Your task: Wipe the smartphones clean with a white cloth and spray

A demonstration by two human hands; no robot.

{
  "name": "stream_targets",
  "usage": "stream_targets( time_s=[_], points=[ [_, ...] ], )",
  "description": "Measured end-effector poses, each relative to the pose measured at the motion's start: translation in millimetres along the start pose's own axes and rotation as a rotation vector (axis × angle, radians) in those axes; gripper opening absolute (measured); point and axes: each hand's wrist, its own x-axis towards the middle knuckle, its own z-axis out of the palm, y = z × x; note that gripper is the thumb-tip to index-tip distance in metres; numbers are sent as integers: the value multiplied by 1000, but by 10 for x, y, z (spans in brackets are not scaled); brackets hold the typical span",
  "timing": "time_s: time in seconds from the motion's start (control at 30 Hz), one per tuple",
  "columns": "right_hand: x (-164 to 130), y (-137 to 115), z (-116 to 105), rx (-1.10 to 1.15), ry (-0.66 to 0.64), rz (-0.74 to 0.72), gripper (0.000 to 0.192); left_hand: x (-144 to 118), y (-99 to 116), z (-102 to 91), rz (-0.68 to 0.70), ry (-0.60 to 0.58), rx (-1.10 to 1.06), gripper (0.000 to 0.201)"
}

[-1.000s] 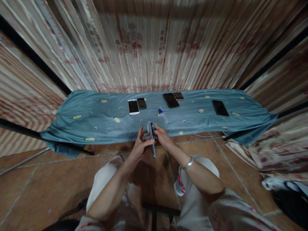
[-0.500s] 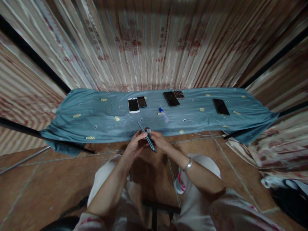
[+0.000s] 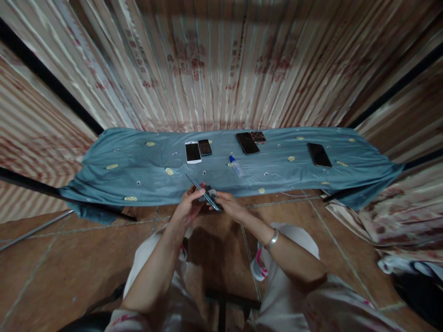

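My left hand (image 3: 188, 204) is closed around the edge of a smartphone (image 3: 204, 193), which is tilted and seen nearly edge-on over the table's front edge. My right hand (image 3: 228, 203) is closed in a pinch on a small greyish cloth (image 3: 212, 192) against the phone's far side. That side of the phone is partly hidden, as are some of my fingertips. Beyond my hands, a clear bottle with a blue cap (image 3: 236, 167) lies on the blue tablecloth (image 3: 155, 180).
A white phone (image 3: 193, 152) lies beside a small black phone (image 3: 205, 147). Farther right are a large black phone (image 3: 248, 143), a patterned dark square object (image 3: 258, 137) and another black phone (image 3: 319, 155). Dark poles and striped curtains (image 3: 214, 69) surround the table.
The phone has turned in my left hand, its upper end swinging left and lower. More of the greyish cloth shows by my right fingers. The things on the table have stayed put.
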Motion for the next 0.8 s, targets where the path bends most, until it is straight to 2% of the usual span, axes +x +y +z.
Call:
stream_targets(
  time_s=[0.1,0.2,0.33,0.6,0.8],
  points=[
    [-52,-15,35,55,-24,30,13,52,20,-33,53,79,-20,35],
    [-105,-10,45,111,-37,80,15,78,29,-52,86,106,-25,40],
    [-158,47,33,171,-50,144,15,86,8,-42,207,126,2,49],
    [-204,102,45,214,-57,183,14,159,-88,-42,488,206,328,76],
    [-205,98,-3,122,-56,196,10,173,-148,-85,533,154,429,97]
  ],
)
